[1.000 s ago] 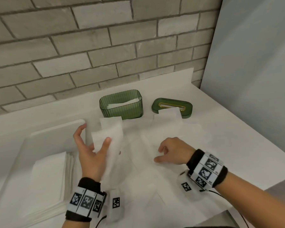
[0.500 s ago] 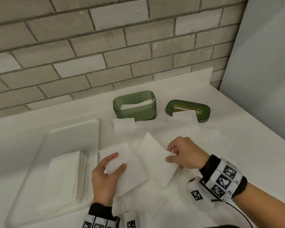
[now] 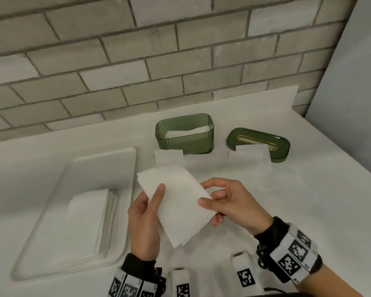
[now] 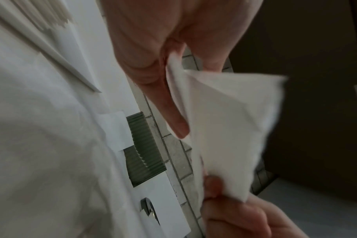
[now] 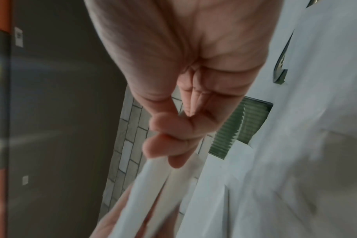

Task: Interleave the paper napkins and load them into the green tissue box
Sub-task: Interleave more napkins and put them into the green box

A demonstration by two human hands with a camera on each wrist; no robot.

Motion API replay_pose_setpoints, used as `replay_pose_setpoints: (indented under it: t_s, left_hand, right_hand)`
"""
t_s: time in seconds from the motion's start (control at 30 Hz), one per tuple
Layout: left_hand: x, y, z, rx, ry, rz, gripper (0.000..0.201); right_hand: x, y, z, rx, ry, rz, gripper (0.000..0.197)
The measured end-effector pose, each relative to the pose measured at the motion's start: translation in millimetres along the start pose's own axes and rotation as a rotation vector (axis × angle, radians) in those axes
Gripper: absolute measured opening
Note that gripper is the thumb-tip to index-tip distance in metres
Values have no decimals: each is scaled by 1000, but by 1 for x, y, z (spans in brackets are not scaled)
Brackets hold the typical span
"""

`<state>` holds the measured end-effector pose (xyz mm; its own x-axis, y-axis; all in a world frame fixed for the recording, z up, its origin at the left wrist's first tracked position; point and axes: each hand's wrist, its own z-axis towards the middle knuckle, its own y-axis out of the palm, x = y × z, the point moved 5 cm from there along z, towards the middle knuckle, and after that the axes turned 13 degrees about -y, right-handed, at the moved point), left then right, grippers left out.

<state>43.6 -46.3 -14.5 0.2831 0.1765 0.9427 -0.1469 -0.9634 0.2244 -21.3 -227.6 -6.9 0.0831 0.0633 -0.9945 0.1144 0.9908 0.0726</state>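
Both hands hold folded white napkins (image 3: 178,202) together above the table. My left hand (image 3: 147,207) grips their left side, thumb on top. My right hand (image 3: 221,202) pinches their right edge between thumb and fingers. In the left wrist view the napkins (image 4: 224,128) fan out from my thumb; in the right wrist view the folded layers (image 5: 159,190) show edge-on under my fingers (image 5: 173,145). The green tissue box (image 3: 185,133) stands open behind them with napkins inside. Its green lid (image 3: 258,144) lies to the right, a napkin over its front.
A white tray (image 3: 103,168) at the left holds a stack of flat napkins (image 3: 90,219). More loose napkins (image 3: 169,157) lie in front of the box. A brick wall runs behind, a grey panel stands at the right.
The two napkins, held apart half a second ago, are now brought together into one bundle between both hands, lifted off the table. The view has shifted left and down.
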Motion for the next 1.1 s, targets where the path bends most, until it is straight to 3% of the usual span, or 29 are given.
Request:
replay_pose_setpoints:
  t_s: [0.07, 0.2, 0.33, 0.47, 0.63, 0.73, 0.83, 0.93, 1.03, 1.1]
  left_hand:
    - [-2, -2, -3, 54, 45, 48, 20]
    - [-1, 1, -11, 40, 144, 36, 68]
    - [10, 18, -25, -22, 255, 52, 81]
    - [7, 17, -21, -17, 248, 96, 70]
    - [-38, 9, 4, 11, -68, 214, 22]
    - [-33, 10, 8, 13, -40, 234, 14]
    - [-12, -9, 7, 76, 49, 250, 7]
    - [8, -45, 6, 183, 89, 211, 11]
    - [21, -73, 1, 248, 121, 189, 36]
    - [23, -83, -2, 244, 133, 207, 55]
  right_hand:
    - [6, 3, 1, -5, 15, -60, 30]
    - [19, -2, 6, -9, -18, -373, 65]
    - [5, 9, 14, -69, -184, -224, 22]
    - [2, 10, 18, -60, -317, -209, 18]
    - [38, 13, 24, -174, -63, -281, 35]
    - [33, 12, 30, -195, -72, -267, 51]
    - [24, -11, 35, -191, -52, -430, 36]
    - [20, -28, 37, -317, 39, -713, 24]
    - [28, -14, 41, -575, 190, -920, 43]
    - [31, 2, 48, -630, 230, -971, 60]
